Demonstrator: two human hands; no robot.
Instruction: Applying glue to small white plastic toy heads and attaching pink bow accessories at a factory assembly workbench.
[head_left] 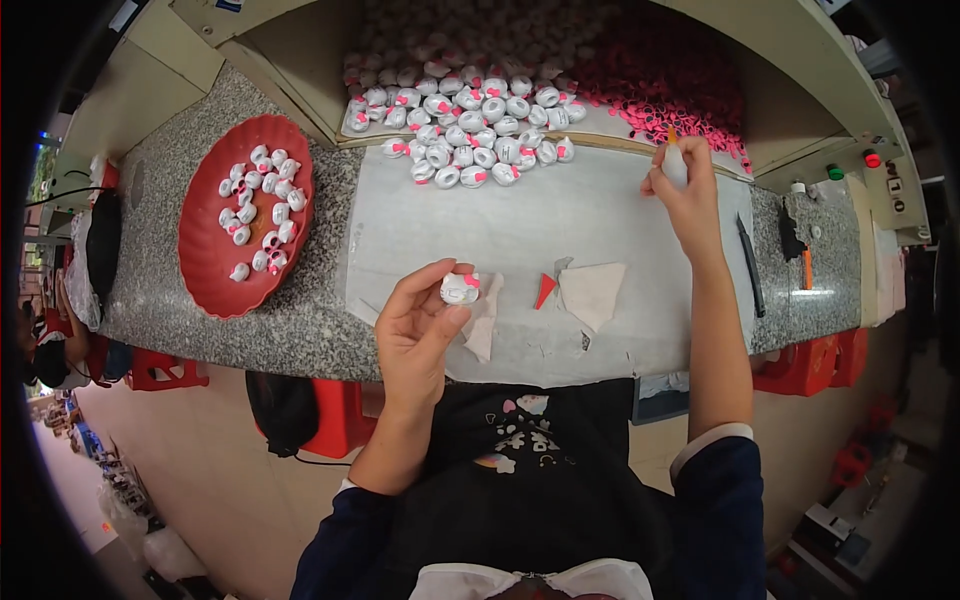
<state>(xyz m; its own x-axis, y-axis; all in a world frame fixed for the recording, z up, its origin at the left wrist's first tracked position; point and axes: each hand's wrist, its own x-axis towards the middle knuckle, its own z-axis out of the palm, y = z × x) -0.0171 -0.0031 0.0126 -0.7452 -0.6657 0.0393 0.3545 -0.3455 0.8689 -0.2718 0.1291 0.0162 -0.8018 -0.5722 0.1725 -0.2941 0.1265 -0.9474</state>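
Observation:
Between the thumb and fingers of my left hand (418, 318) is a small white figurine head (460, 289) with a pink bow, held above the paper-covered work surface. My right hand (684, 195) reaches to the far right of the paper and grips a small white squeeze bottle (675, 165) with an orange-yellow tip pointing away from me. Just beyond the bottle lies a heap of small pink parts (690, 122). Many white figurine heads (480, 130) with pink bows are piled in the compartment and spill onto the paper.
A red scalloped bowl (205, 270) at left holds more heads. White cloth pieces (592, 292) and a red scrap (545, 290) lie on the paper (420, 225). A dark pen-like tool (750, 268) rests at its right edge. Red stools (340, 415) stand below the counter.

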